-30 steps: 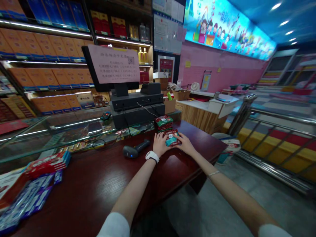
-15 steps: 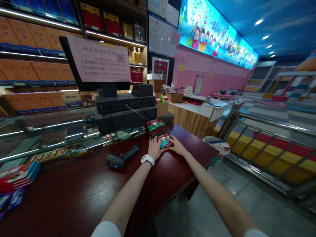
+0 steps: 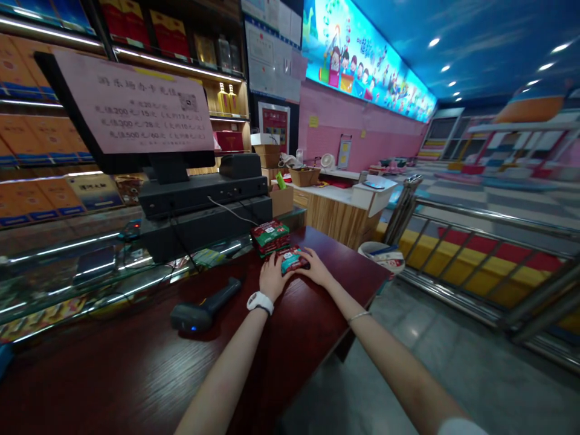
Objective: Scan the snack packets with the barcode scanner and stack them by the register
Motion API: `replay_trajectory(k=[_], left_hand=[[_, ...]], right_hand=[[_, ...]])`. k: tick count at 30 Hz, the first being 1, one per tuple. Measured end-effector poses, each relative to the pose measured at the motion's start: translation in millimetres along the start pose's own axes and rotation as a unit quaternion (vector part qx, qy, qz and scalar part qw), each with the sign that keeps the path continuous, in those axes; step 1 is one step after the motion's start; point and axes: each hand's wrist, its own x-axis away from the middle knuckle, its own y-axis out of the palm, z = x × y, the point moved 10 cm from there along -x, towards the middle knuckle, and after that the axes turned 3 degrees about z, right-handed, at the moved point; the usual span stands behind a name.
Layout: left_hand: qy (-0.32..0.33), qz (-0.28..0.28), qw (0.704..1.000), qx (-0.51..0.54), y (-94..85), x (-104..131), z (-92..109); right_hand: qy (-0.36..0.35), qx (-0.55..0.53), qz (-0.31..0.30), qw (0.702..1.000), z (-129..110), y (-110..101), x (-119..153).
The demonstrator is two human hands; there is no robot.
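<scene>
A red and teal packet [image 3: 292, 260] lies on the dark red desk [image 3: 290, 338], just in front of a stack of red and green packets [image 3: 270, 237]. My left hand [image 3: 272, 278] grips its left side, with a white watch on the wrist. From the right, my right hand [image 3: 316, 269] holds the other side of the same packet, its thumb near the left one. Whether more packets lie under it cannot be made out. A black barcode scanner [image 3: 206, 309] rests on the desk left of my left hand.
A monitor [image 3: 136, 103] with a paper sign stands behind on black machines [image 3: 203, 196]. The glass counter [image 3: 90, 266] runs along the left. Right of the desk are a bin [image 3: 383, 257] and a metal railing [image 3: 489, 217].
The view has turned right, so the desk items and monitor appear further left. Both hands remain on the packet beside the stack, almost unchanged.
</scene>
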Motion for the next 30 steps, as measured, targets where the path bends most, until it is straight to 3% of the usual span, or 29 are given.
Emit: replay_trajectory(k=[7, 12, 20, 30], left_hand=[[-0.053, 0.014, 0.998, -0.01, -13.3, 13.0, -11.9], [-0.05, 0.024, 0.998, -0.039, -22.5, 16.6, -6.4], [-0.097, -0.043, 0.992, -0.061, -32.2, 18.0, -3.4], [-0.106, -0.038, 0.991, -0.069, -31.1, 20.4, -5.0]], right_hand=[[-0.015, -0.02, -0.004, 1.0, -0.2, -2.0, 1.3], [-0.02, -0.02, 0.006, 1.0, 3.0, -1.1, 0.1], [-0.013, -0.073, -0.005, 0.997, 6.0, 1.7, -1.9], [-0.006, -0.08, -0.026, 0.996, 10.0, 8.5, -2.4]])
